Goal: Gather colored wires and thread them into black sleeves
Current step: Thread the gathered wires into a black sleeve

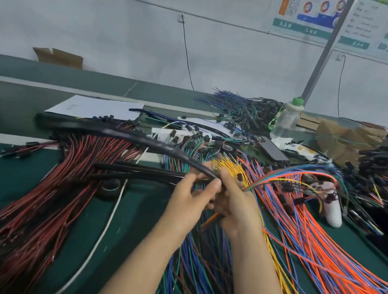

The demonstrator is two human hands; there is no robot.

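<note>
My left hand [191, 196] pinches the near end of a long black sleeve [126, 136], which arcs up and away to the left over the table. Right beside it, my right hand [235, 200] grips a small bundle of colored wires [289, 173] that curves up and off to the right, its end meeting the sleeve's mouth between my fingers. Whether the wires are inside the sleeve is hidden by my fingers. More black sleeves [141, 172] lie flat just left of my hands.
Piles of red wires [44, 202], orange and blue wires [322, 246], yellow wires [231, 169] and mixed green-blue ones cover the green table [0, 185]. A tape roll [111, 187], phone [271, 148], water bottle [287, 117], papers and cardboard boxes lie farther back.
</note>
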